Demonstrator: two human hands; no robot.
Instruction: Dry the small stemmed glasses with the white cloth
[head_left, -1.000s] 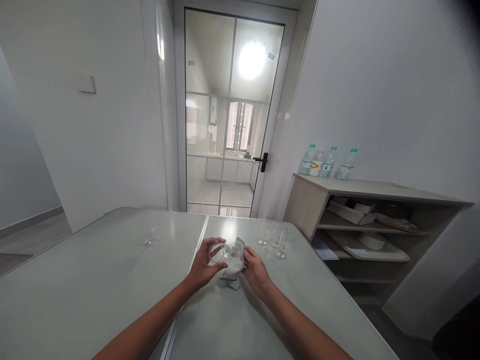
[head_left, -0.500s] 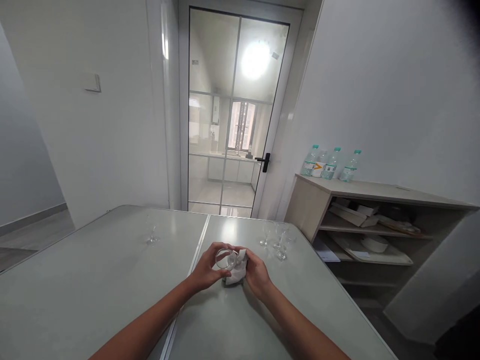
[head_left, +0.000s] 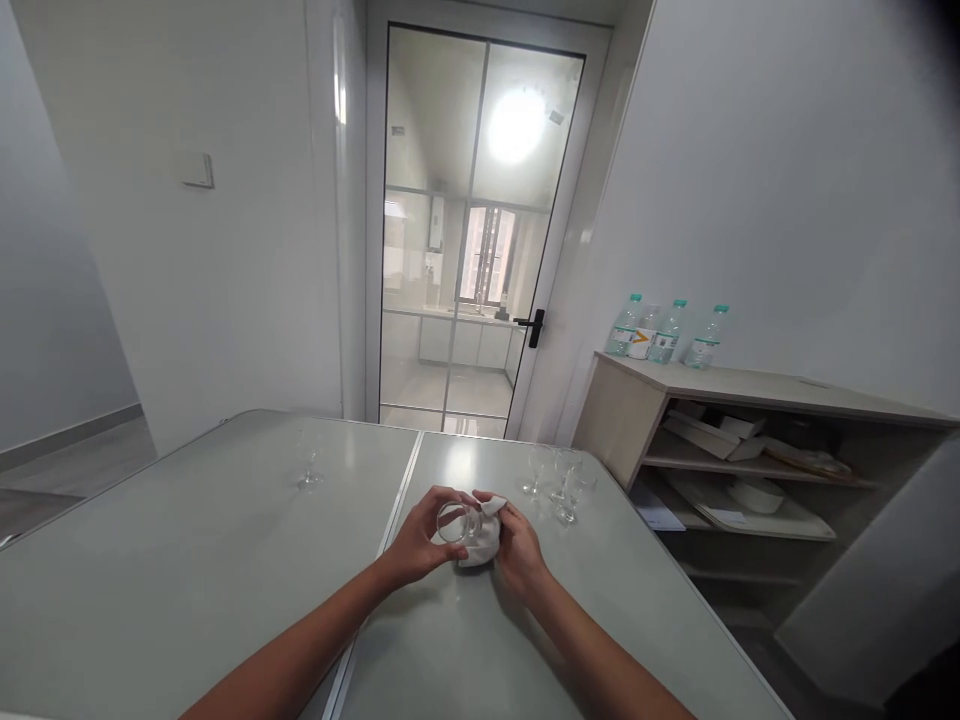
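Stemware of clear glass [head_left: 457,522] tips sideways over the grey-green tabletop [head_left: 450,650], gripped rim-side by the curled left hand [head_left: 421,540]; the half-closed right hand [head_left: 520,548] holds a crumpled white cloth [head_left: 484,545] against its stem end.

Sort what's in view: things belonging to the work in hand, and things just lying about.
Work in hand:
- glass, in the left hand
- white cloth against it, in the right hand
- probably the untouched lone glass at left and glass cluster at right

Just lying about:
- plastic bottles atop the cabinet
- tray on its shelf
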